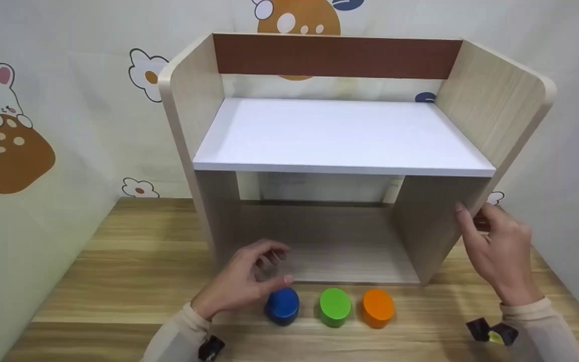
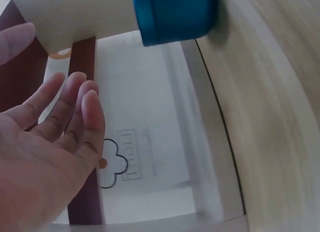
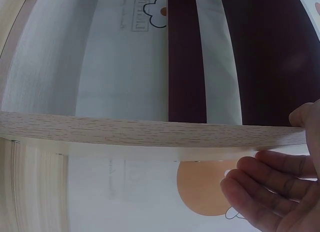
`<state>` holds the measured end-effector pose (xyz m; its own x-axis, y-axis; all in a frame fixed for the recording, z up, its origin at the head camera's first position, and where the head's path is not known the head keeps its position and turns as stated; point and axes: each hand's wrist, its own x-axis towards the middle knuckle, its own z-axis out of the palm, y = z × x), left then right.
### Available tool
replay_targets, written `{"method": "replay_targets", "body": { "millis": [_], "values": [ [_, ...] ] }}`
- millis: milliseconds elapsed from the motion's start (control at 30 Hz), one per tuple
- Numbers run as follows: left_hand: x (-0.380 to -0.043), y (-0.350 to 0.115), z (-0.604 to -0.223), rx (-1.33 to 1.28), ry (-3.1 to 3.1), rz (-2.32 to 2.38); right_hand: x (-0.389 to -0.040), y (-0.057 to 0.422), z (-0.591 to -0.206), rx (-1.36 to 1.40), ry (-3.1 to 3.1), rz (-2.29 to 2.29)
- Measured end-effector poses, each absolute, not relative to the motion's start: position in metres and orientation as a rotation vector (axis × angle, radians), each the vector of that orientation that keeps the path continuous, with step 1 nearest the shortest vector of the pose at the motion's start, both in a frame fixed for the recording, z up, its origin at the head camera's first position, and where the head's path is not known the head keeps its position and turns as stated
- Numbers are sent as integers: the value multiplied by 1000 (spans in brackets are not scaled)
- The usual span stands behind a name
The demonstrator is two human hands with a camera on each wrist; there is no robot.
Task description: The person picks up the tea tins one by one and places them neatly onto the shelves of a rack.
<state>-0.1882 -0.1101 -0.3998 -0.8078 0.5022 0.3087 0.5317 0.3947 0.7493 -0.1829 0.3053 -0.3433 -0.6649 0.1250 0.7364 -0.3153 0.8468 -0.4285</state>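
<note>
A small tabletop shelf (image 1: pixel 340 136) with wood-grain side panels, a white upper board and a brown back strip stands on the table. At its right side panel (image 3: pixel 125 133), my right hand (image 1: pixel 500 246) holds the front edge, thumb on the inner side and fingers outside. My left hand (image 1: pixel 249 271) hovers before the lower compartment with fingers loosely bent and nothing in them. Just below its thumb sits a blue round cylinder (image 1: pixel 283 307), also near the top of the left wrist view. A green cylinder (image 1: pixel 335 306) and an orange cylinder (image 1: pixel 377 307) stand in line with it.
The wood-grain table (image 1: pixel 118 281) runs beneath the shelf. Pale walls with rabbit and flower prints (image 1: pixel 3 130) rise behind and at both sides. The shelf's lower board (image 1: pixel 329 251) lies just behind the cylinders.
</note>
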Motion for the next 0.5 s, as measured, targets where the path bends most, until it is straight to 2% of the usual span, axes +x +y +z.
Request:
{"method": "replay_targets", "body": {
  "millis": [500],
  "values": [
    [-190,-120,-417,-1014,-2739,-1532,-181,305,-342,120,-2221,731]
  ]
}}
